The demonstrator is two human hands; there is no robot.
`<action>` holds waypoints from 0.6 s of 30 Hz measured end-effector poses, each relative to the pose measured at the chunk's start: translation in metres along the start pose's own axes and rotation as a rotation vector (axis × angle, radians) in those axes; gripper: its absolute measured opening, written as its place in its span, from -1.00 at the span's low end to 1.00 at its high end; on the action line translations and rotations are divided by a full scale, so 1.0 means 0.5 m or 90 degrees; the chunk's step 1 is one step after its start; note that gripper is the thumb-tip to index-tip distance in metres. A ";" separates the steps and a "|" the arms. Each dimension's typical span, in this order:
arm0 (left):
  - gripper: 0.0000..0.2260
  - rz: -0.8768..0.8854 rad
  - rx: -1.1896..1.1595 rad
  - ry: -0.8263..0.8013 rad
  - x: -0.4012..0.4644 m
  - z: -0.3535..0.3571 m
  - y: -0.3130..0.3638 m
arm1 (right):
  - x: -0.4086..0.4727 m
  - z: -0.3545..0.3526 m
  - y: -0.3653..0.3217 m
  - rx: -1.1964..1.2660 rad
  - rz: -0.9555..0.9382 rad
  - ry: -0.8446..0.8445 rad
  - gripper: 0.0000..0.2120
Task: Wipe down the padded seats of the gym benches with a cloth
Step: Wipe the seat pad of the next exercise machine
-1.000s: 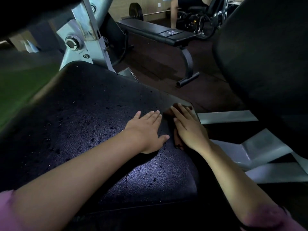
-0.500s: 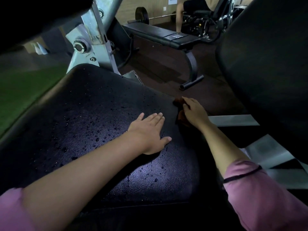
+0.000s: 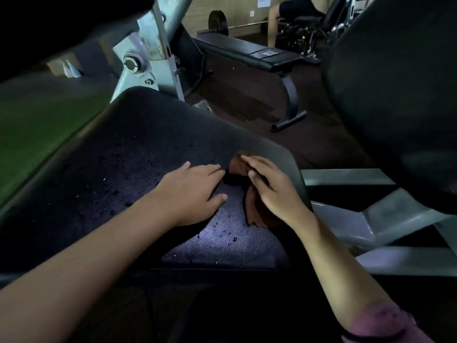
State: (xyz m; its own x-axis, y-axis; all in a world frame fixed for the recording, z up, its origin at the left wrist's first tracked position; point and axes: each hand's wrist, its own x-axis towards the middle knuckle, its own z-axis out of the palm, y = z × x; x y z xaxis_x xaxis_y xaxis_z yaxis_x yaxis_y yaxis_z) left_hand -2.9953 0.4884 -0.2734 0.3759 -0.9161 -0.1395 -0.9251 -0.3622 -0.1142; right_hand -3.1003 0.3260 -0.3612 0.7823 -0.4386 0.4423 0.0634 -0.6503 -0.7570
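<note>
**K:** Right hand [image 3: 274, 191] lies flat on the brown cloth [image 3: 257, 211], fingers straight, pressing it onto the padded seat [image 3: 118, 169]. No pinch or curl that I can see.

**M:** Left?

**K:** Left hand [image 3: 190, 191] is flat on the pad too, fingers straight and together, thumb out to the side. Holding nothing. Fingertips sit just beside the cloth's near edge; can't tell if they touch it.

**M:** Where's the cloth on the seat?

**K:** Right side of the pad, near its far right corner. Bunched, part sticking out past the fingertips, part trailing back under the wrist.

**M:** Seat condition?

**K:** Black, textured, water droplets scattered across it, clearest in the lit patch close to the camera below the hands.

**M:** Surroundings?

**K:** Grey metal frame [image 3: 153, 53] with a bolt at the seat's far end. Second black pad [image 3: 395, 82] fills the upper right. Flat bench [image 3: 249, 52] on dark floor further back, barbell plate [image 3: 217, 22] behind it. Another person [image 3: 291, 11] partly visible at the top. Green turf [image 3: 37, 125] on the left. Pink sleeve [image 3: 380, 325] on the right forearm.
</note>
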 end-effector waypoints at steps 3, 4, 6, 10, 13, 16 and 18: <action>-0.44 -0.021 0.007 0.015 -0.051 0.010 -0.015 | -0.039 0.024 -0.033 -0.022 -0.016 -0.038 -0.65; -0.44 -0.026 0.008 0.020 -0.065 0.014 -0.019 | -0.046 0.031 -0.038 -0.069 -0.028 -0.047 -0.64; -0.42 -0.037 0.006 0.035 -0.088 0.020 -0.026 | -0.051 0.040 -0.040 -0.187 -0.043 -0.063 -0.60; -0.29 -0.052 0.012 0.087 -0.129 0.028 -0.046 | -0.035 0.045 -0.056 -0.223 0.005 -0.122 -0.56; -0.29 -0.065 0.016 0.130 -0.149 0.036 -0.072 | -0.031 0.066 -0.093 -0.238 -0.003 -0.135 -0.54; -0.38 -0.068 0.010 0.151 -0.158 0.042 -0.085 | -0.056 0.097 -0.133 -0.268 -0.058 -0.129 -0.55; -0.43 -0.065 0.011 0.160 -0.161 0.047 -0.086 | -0.088 0.105 -0.150 -0.276 -0.106 -0.113 -0.57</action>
State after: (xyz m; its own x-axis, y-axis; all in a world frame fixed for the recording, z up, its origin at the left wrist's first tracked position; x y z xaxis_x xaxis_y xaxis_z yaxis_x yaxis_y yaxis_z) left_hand -2.9843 0.5819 -0.2806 0.4404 -0.8894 0.1225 -0.8809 -0.4545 -0.1324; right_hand -3.1072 0.4267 -0.3491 0.8790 -0.2199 0.4231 -0.0380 -0.9168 -0.3975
